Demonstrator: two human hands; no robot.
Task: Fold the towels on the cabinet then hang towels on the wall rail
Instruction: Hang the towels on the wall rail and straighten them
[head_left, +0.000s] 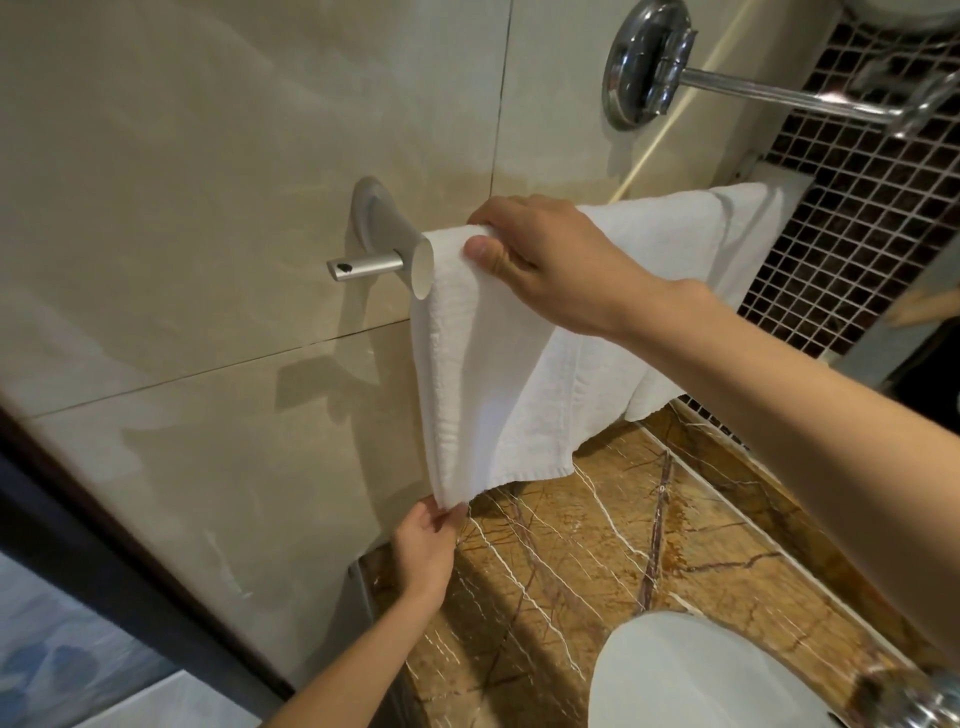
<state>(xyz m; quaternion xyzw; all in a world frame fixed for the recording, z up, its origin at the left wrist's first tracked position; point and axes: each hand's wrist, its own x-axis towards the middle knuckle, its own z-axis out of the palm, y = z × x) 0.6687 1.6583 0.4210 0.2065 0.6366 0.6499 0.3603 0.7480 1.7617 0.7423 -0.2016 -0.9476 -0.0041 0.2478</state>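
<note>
A white towel (514, 374) hangs folded over the silver wall rail (363, 267), whose left end and round mount stick out from the beige tiled wall. My right hand (550, 260) grips the towel's top left edge on the rail, thumb in front of the cloth. Below it, my left hand (426, 551) pinches the towel's lower left corner just above the cabinet top. The rest of the rail is hidden under the towel.
A brown marble cabinet top (597, 561) lies below the towel, with a white basin (691, 675) and a chrome tap (914, 701) at the lower right. A chrome wall fitting with an arm (649, 62) juts out above. Dark mosaic tiles (857, 218) cover the right wall.
</note>
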